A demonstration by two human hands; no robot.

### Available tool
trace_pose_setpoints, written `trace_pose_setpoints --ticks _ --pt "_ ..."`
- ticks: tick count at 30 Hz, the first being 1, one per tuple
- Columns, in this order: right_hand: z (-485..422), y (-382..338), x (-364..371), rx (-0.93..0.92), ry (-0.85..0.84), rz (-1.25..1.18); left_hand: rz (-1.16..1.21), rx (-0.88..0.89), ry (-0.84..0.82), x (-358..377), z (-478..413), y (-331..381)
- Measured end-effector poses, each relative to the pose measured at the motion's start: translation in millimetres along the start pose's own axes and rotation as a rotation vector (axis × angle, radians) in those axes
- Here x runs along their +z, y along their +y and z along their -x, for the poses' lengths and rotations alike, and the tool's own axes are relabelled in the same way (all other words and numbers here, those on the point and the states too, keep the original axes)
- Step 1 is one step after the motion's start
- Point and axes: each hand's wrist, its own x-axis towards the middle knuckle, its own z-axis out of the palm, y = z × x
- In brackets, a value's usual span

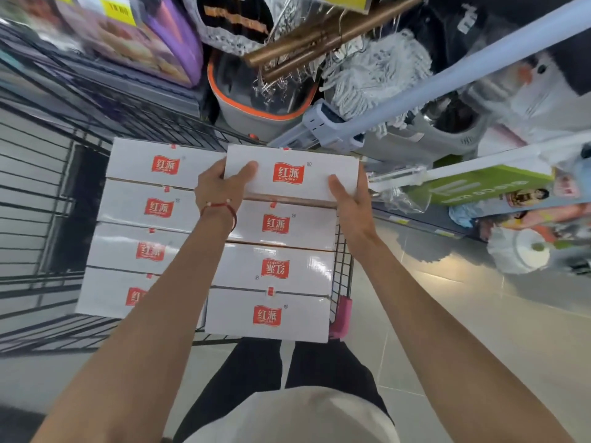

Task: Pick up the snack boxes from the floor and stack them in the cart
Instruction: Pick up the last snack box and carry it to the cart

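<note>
A white snack box (307, 155) with a red logo is held over the far right of the cart (342, 251), just above the right column (275, 270) of three like boxes and level with the far box of the left column (150, 206), which is four long; whether its underside already touches the box below cannot be told, though a brown edge shows along its near side; the left hand (217, 187) grips the left end, thumb laid on the top face and fingers curled out of sight beneath; the right hand (350, 203) grips the right end likewise, thumb on top, fingers round the end; the box looks like glossy card, stiff enough to keep its flat faces under the thumbs, and probably light, since thumb pressure alone steadies it; the sheen suggests a slippery skin, so the ends, with fingers underneath, seem the safest hold; squeezing the broad top could dent it; set flush, edges matched to its neighbours, it should sit steady; the pale tiled floor (447, 314) to the right shows no further boxes.
</note>
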Motion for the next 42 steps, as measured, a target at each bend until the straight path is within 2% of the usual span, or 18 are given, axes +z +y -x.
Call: trace_pose_setpoints --ticks 5,10,15,17,21,24,30,35,37,39,42 --pt "-9 11 9 0.079 -0.015 0.032 -0.281 0.005 0.086 8 -4 -7" --pt "-8 29 9 0.192 -0.082 0.107 -0.382 0.064 0.212 -1 2 -22" --pt "-6 34 11 0.187 -0.098 0.112 -0.451 0.250 0.261 -6 15 -48" --pt "-9 37 8 0.200 -0.116 0.100 -0.536 0.295 0.187 -7 12 -52" --pt "-12 41 5 0.219 -0.159 0.123 -0.851 0.258 -0.086 -8 1 -68" --pt "-14 45 7 0.215 -0.161 0.128 -0.964 0.299 -0.159 -14 -1 -69" --pt "-14 42 5 0.200 -0.222 0.128 -0.978 0.210 -0.231 -19 5 -58" --pt "-12 29 -1 0.261 -0.244 0.126 -1.026 0.086 -0.292 -10 19 -36" --pt "-3 30 -4 0.293 -0.242 0.119 -0.977 0.101 -0.283 -5 40 -39" --pt "12 37 -13 0.312 -0.255 0.061 -0.952 0.190 -0.303 3 67 -50" --pt "39 54 -27 0.403 -0.289 0.049 -0.954 0.208 -0.426 16 109 -73"
